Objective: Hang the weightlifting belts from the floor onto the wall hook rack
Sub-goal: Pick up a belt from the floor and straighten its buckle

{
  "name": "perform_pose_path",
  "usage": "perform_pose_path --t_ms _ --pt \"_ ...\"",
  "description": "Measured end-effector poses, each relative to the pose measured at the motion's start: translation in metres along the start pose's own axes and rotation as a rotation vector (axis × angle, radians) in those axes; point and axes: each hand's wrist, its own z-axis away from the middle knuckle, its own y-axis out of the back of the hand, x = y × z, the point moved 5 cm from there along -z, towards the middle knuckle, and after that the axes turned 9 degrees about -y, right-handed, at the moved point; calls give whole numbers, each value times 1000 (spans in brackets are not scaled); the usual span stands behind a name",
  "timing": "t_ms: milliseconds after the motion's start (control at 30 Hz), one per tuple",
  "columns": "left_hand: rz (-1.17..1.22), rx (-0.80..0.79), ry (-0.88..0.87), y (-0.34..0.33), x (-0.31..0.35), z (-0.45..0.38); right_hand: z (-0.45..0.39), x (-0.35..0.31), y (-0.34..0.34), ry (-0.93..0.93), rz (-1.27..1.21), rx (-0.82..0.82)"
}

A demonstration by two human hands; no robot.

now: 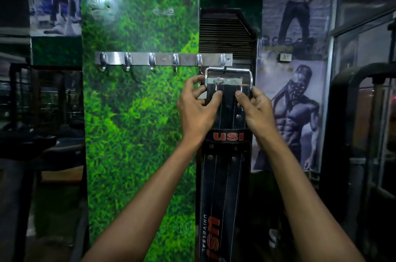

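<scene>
as hands (227, 107) grip, belt (225, 154) on hook (223, 62)

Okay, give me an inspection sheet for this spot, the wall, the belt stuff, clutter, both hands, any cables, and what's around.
Surface: green grass-print wall panel, a few empty screw holes near the top.
Job's things: steel hook rack, six hooks; black belt hangs with its buckle over the rightmost hook.
Clutter: nothing seen.
Grippers: left hand and right hand pinch the belt just below the buckle.
Cables: nothing seen.
Surroundings: fitness posters, dim gym equipment either side.
</scene>
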Motion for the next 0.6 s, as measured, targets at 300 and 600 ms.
perform_pose_path --t_ms 300,600 --pt "224 -309 311 13 -16 47 27 39 12 -152 -58 -23" --pt "255 -283 691 35 -60 157 103 118 8 -295 -20 -67"
